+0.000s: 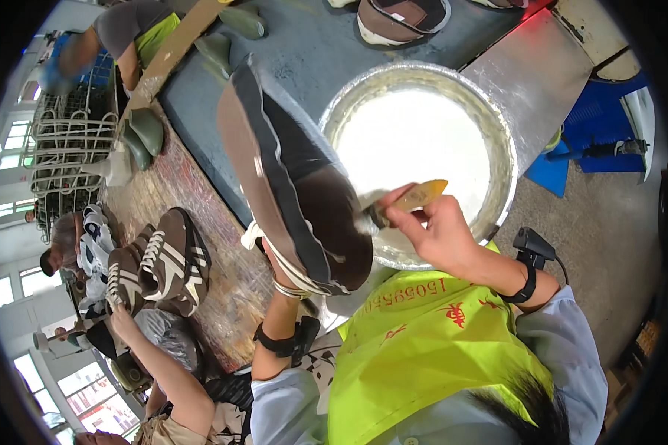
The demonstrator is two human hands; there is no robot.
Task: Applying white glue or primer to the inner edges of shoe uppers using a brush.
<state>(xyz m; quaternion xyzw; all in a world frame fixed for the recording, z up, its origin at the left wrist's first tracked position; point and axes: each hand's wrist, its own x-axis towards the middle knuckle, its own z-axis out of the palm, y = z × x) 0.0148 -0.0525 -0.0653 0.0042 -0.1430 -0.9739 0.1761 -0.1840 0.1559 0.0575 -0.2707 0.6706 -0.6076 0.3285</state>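
My left hand [273, 261] holds up a brown shoe upper [256, 167] from below, its dark inside [323, 196] turned toward me. Most of those fingers are hidden behind the upper, and a pale lace [252, 236] hangs beside them. In my right hand [441, 233] is a brush with a yellow handle [427, 193], pinched between the fingers. Its blurred bristle end points at the upper's open edge; I cannot tell if it touches. Just beyond and beneath this hand stands a round metal basin [506, 159] of white liquid [412, 141].
Green shoe lasts [147, 127] lie at the left, with more at the far edge. Another brown upper [401, 21] rests beyond the basin. At left, a co-worker's hand [122, 319] touches brown striped shoes [163, 259] on the worn table [223, 311]. Someone else bends at the far left.
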